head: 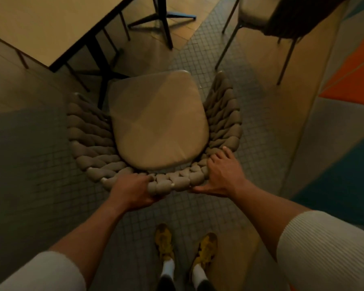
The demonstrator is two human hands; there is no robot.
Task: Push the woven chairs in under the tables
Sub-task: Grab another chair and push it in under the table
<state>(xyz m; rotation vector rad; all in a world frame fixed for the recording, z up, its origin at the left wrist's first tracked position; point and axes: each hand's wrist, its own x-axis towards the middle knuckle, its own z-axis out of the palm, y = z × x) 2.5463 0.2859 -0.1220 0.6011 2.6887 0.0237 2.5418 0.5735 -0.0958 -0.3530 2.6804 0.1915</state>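
A woven chair (88, 131) with a thick braided grey-brown back and a tan seat cushion (158, 120) stands right in front of me, seen from above. Both hands hold the top of its curved back. My left hand (132, 191) wraps over the rim left of centre, fingers curled round it. My right hand (222, 173) grips the rim right of centre, thumb under the braid. The table (51, 24) with a pale top and black legs lies beyond at the upper left. The seat's front edge sits near the table's corner, outside it.
A second chair (259, 15) with thin dark legs stands at the upper right. Another black table base (162, 17) shows at the top middle. The floor is small grey tiles, with a coloured rug (349, 101) at the right. My yellow shoes (185, 244) are below.
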